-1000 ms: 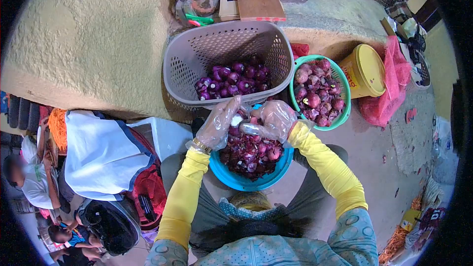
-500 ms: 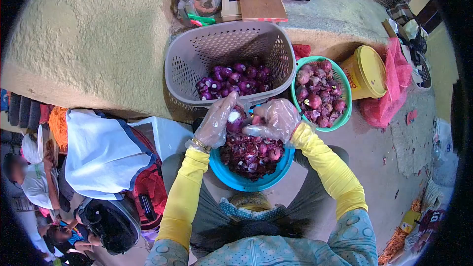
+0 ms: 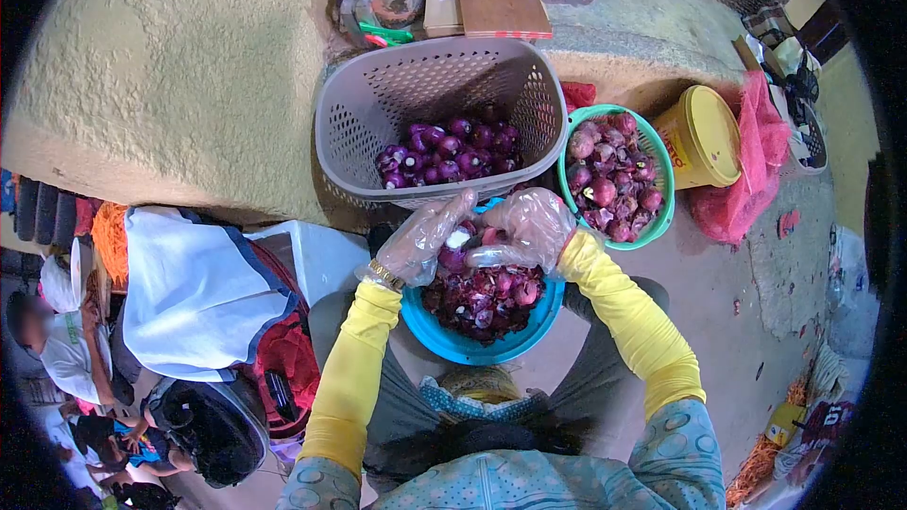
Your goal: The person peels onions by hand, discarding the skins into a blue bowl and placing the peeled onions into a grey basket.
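My left hand (image 3: pixel 414 238), in a clear plastic glove, grips a red onion (image 3: pixel 453 257) with a white cut end showing. Close against the onion, my right hand (image 3: pixel 531 227), gloved too, has its fingers curled; whatever it may hold is hidden. Both hands are above a blue basin (image 3: pixel 472 351) full of onion skins (image 3: pixel 482 307). Just beyond them, a grey perforated basket (image 3: pixel 345 127) contains shiny peeled red onions (image 3: pixel 449 153). To the right, a green basket (image 3: pixel 665 194) is filled with onions in dry skins (image 3: pixel 614 170).
A yellow-lidded bucket (image 3: pixel 713 137) and a pink mesh bag (image 3: pixel 746 175) stand at the right. Behind the grey basket are a brown board (image 3: pixel 501 0) and green-handled scissors (image 3: pixel 389 36). White cloth (image 3: pixel 198 283) covers things at left, where other people sit.
The onion has turned and dropped slightly in my left hand, showing less of its white end. My right fingers have shifted over it. The baskets and basin stay put.
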A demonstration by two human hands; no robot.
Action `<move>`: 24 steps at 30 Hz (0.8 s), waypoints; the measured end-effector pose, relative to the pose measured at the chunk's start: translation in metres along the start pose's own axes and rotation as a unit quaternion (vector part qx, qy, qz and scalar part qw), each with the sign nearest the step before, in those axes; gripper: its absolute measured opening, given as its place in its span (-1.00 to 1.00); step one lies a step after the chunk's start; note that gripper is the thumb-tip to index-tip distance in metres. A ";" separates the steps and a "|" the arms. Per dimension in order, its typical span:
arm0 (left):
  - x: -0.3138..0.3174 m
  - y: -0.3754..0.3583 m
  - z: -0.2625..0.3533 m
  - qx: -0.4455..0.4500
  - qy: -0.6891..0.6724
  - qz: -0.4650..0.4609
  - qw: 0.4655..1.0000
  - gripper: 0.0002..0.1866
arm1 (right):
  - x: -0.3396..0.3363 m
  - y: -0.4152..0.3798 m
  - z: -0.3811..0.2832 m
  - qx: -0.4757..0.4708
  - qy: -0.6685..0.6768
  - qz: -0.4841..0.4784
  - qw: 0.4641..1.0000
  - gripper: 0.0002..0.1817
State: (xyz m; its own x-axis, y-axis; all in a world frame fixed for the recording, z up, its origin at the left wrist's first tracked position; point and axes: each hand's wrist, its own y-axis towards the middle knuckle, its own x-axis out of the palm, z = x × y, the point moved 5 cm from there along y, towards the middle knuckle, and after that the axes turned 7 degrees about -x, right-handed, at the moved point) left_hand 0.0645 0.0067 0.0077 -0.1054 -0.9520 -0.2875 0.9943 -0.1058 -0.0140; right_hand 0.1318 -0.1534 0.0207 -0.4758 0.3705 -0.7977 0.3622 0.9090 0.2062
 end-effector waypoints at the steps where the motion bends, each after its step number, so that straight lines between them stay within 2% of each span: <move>1: 0.001 0.000 0.006 0.019 -0.014 -0.005 1.000 -0.33 | 0.002 0.000 0.001 0.001 0.001 -0.013 1.000 -0.41; 2: 0.002 0.000 0.012 0.038 -0.028 -0.010 0.999 -0.35 | 0.003 0.000 0.002 0.001 0.001 -0.013 1.000 -0.41; 6: 0.001 0.001 0.018 0.018 -0.062 0.016 0.998 -0.36 | 0.008 -0.002 0.004 0.006 0.002 -0.032 0.999 -0.41; 8: 0.002 0.007 -0.014 -0.185 -0.117 -0.061 0.974 -0.38 | 0.008 -0.002 0.003 0.008 0.004 -0.031 0.999 -0.41; 9: 0.001 0.007 -0.019 -0.186 -0.117 -0.060 0.974 -0.38 | 0.007 -0.001 0.004 0.029 0.016 -0.052 0.998 -0.36; 11: 0.000 0.008 -0.018 -0.064 -0.083 -0.063 0.992 -0.40 | 0.008 -0.002 0.006 0.049 0.029 -0.073 0.996 -0.31; 12: 0.000 0.007 -0.025 -0.064 -0.083 -0.063 0.992 -0.40 | 0.010 -0.003 0.008 0.052 0.024 -0.083 0.995 -0.30; 13: -0.003 0.004 -0.026 -0.003 -0.036 -0.055 0.998 -0.57 | 0.011 -0.004 0.009 0.055 0.020 -0.094 0.994 -0.29; 14: -0.004 0.002 -0.027 0.058 0.011 -0.045 0.997 -0.61 | 0.012 -0.003 0.007 0.055 0.020 -0.094 0.994 -0.29; 15: -0.003 0.004 -0.021 0.059 0.011 -0.045 0.997 -0.61 | 0.013 -0.003 0.005 0.057 0.008 -0.097 0.994 -0.29; 16: -0.005 0.008 -0.019 -0.001 -0.015 -0.016 1.000 -0.61 | 0.013 -0.003 0.003 0.059 -0.004 -0.100 0.993 -0.29; 17: -0.007 0.010 -0.020 -0.060 -0.041 0.013 0.997 -0.45 | 0.013 -0.002 0.002 0.058 -0.004 -0.100 0.993 -0.29; 21: -0.007 0.012 -0.043 -0.108 -0.095 0.002 0.990 -0.47 | 0.006 -0.001 -0.008 0.026 -0.008 -0.108 0.994 -0.31; 22: -0.010 0.008 -0.030 0.056 0.031 0.065 0.996 -0.46 | 0.005 -0.001 -0.010 0.022 -0.009 -0.122 0.992 -0.31; 23: -0.008 0.000 -0.018 0.219 0.156 0.124 0.955 -0.46 | 0.005 -0.001 -0.011 0.022 -0.010 -0.121 0.992 -0.31; 24: -0.007 0.002 -0.019 0.219 0.156 0.124 0.955 -0.46 | 0.006 -0.001 -0.012 0.019 -0.012 -0.133 0.991 -0.30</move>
State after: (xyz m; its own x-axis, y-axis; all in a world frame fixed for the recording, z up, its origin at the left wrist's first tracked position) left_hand 0.0681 0.0186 -0.0084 0.2099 -0.8391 -0.5018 0.8781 -0.0640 0.4742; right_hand 0.1191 -0.1493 0.0222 -0.5395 0.1140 -0.8342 0.2561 0.9661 -0.0336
